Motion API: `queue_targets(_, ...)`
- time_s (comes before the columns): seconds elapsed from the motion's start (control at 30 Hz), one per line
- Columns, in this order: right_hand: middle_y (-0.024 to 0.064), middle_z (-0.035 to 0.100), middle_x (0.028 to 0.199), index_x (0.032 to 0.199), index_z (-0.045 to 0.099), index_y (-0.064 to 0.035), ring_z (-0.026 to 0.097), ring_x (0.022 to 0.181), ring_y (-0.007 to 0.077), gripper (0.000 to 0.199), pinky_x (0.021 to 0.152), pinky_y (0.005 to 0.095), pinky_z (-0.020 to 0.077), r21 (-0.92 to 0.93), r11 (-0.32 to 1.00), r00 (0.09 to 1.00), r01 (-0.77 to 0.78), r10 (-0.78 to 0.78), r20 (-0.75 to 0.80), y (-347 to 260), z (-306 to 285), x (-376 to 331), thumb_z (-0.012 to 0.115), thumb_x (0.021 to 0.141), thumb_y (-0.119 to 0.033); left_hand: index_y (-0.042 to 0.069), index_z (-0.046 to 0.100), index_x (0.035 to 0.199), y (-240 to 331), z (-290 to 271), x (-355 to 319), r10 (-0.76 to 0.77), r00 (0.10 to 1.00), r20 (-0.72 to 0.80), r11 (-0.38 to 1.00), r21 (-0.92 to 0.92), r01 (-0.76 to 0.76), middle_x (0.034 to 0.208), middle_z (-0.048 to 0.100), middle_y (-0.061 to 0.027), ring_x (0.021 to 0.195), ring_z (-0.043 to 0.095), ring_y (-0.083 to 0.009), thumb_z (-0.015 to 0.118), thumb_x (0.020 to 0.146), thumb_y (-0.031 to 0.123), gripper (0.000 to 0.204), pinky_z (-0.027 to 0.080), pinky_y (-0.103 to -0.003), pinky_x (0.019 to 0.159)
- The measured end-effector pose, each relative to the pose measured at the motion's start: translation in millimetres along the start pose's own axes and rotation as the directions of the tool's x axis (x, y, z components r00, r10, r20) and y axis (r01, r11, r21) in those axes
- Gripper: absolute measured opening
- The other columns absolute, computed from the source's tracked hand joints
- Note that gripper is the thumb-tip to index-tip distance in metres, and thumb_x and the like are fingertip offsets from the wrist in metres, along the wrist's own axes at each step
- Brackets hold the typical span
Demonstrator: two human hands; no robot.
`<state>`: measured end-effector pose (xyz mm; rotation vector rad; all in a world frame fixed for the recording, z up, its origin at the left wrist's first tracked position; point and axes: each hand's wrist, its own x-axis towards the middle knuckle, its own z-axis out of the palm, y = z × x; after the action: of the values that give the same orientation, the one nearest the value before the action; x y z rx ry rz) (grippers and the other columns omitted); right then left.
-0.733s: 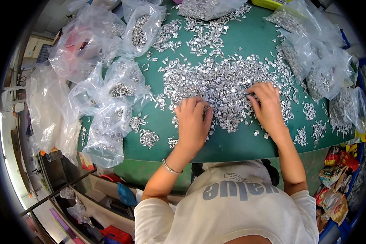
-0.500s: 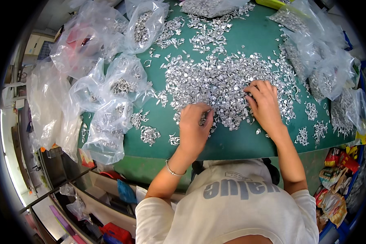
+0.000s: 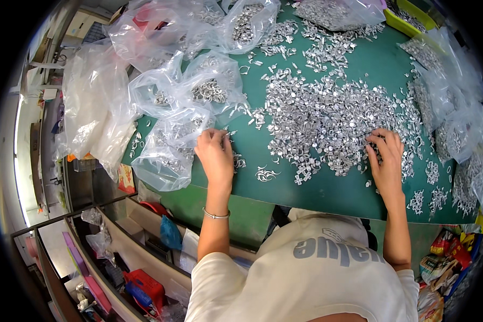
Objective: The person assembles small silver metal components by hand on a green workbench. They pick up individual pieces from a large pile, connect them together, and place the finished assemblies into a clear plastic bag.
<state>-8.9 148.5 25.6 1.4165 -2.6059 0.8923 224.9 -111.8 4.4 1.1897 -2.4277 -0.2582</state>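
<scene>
A broad heap of small silver metal pieces (image 3: pixel 327 118), some looking like rings and little charms, covers the middle of the green table (image 3: pixel 316 196). At its right front edge rests my right hand (image 3: pixel 386 163), thumb and fingers curved and apart, touching the loose pieces. My left hand (image 3: pixel 216 161) is off to the left, over small sorted piles (image 3: pixel 238 162) beside a clear plastic bag (image 3: pixel 169 155). Its fingers are bent in toward the thumb; whatever lies between them is too small to make out. Several curved silver pieces (image 3: pixel 265 173) form a little group between my hands.
Clear bags with silver pieces crowd the left side, such as the bag (image 3: pixel 212 80), and the right side, such as the bag (image 3: pixel 451 134). A yellow-green tray (image 3: pixel 410 19) stands at the far right. Open drawers (image 3: pixel 139 241) lie below the table at left.
My left hand has moved left from the heap's front edge to the small piles by the bags. My right hand stays at the heap's right side. The view has turned left.
</scene>
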Motion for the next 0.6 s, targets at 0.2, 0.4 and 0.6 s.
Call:
queue_targets(0.2, 0.0114, 0.056, 0.101, 0.094, 0.06, -0.0014, 0.051, 0.098, 0.0294, 0.017, 0.086, 0.0376, 0.038, 0.074, 0.997, 0.999, 0.013, -0.015, 0.031, -11.9, -10.4, 0.2, 0.063, 0.078, -0.001, -0.002, 0.063, 0.098, 0.9, -15.4, -5.4, -0.023, 0.991, -0.13, 0.96, -0.28, -0.014, 0.099, 0.061, -0.0161, 0.091, 0.059, -0.0333, 0.056, 0.082, -0.003, 0.018, 0.045, -0.039, 0.08)
queue_targets(0.4, 0.0145, 0.059, 0.102, 0.107, 0.057, 0.0003, 0.058, 0.087, 0.0298, 0.026, 0.081, 0.0365, 0.0461, 0.529, 0.848, 0.935, -0.044, -0.151, 0.321, -68.9, 16.8, 17.9, 0.061, 0.081, 0.0, -0.003, 0.063, 0.095, -27.1, -20.5, -31.3, -0.087, 0.984, -0.153, 0.983, -0.175, 0.06, 0.097, 0.063, -0.0186, 0.089, 0.061, -0.0352, 0.054, 0.082, -0.006, 0.017, 0.047, -0.037, 0.08)
queue_targets(0.6, 0.0157, 0.054, 0.106, 0.116, 0.05, 0.0021, 0.057, 0.091, 0.0327, 0.037, 0.079, 0.0387, 0.0471, 0.613, 0.79, 0.837, 0.032, -0.356, 0.416, -134.6, 98.4, 66.5, 0.06, 0.081, -0.004, -0.006, 0.061, 0.102, -34.7, -13.1, -18.2, -0.129, 0.989, -0.072, 0.939, -0.331, 0.098, 0.102, 0.06, -0.022, 0.089, 0.059, -0.0399, 0.053, 0.081, -0.007, 0.023, 0.046, -0.041, 0.08)
